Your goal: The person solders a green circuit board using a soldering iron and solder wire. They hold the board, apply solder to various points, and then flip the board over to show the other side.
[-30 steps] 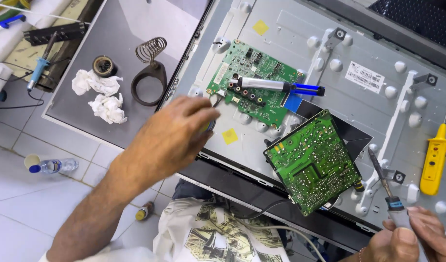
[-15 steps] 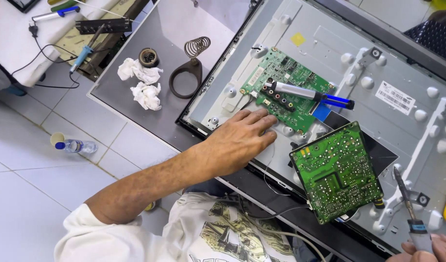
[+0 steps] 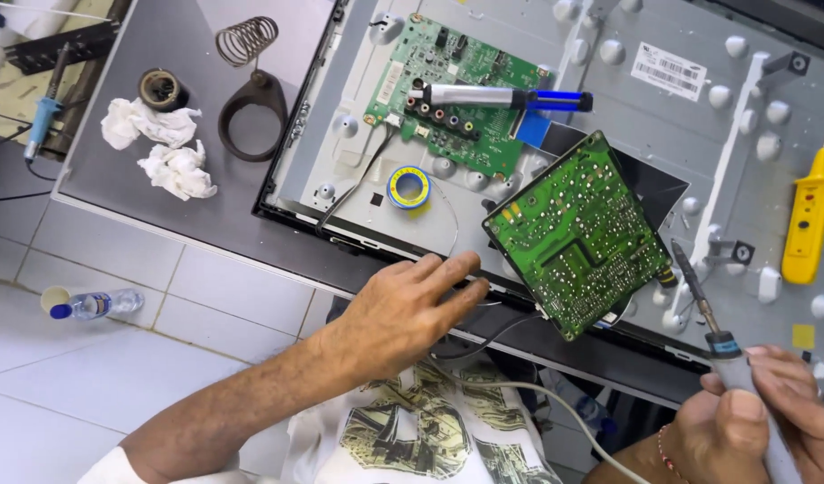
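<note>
Loose board propped on panel at desk's near edge.
Left hand (image 3: 403, 309) open, fingertips beside board (image 3: 581, 235), gripping nothing; right hand (image 3: 762, 417) closed round soldering iron (image 3: 712, 323), tip near board's right corner. Judged light, stiff, fragile; best taken by bare edges, clear of solder joints.

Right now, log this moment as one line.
left hand: open, at panel edge beside green board | right hand: gripping soldering iron | solder spool: on panel

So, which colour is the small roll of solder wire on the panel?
The solder roll has a yellow rim with a blue inner ring, seen in the head view.
</note>
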